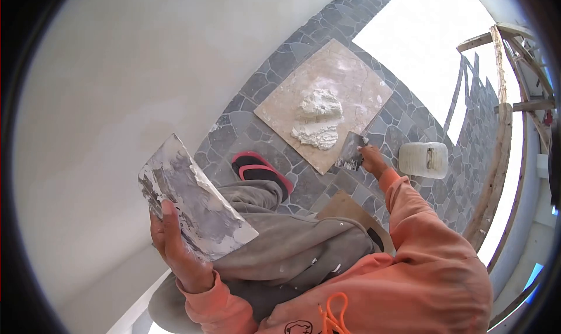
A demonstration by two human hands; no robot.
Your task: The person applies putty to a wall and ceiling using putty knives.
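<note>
My left hand [175, 240] grips a wide flat plate [201, 202] smeared with white and grey plaster, its thumb on the upper face. The plate is tilted, near the wall and above my left thigh. My right hand [373, 159] holds a small scraper [351, 152] by its near side; the blade is beside the lower right edge of a square board [356, 71]. On that board lies a heap of white plaster [320, 106], with a second lump just below it.
A pale wall [117, 100] rises on the left. A whitish plastic container [423, 160] stands on the stone floor [257, 89] right of my right hand. A brown board [350, 211] lies near my leg. Wooden poles [495, 176] stand at the right.
</note>
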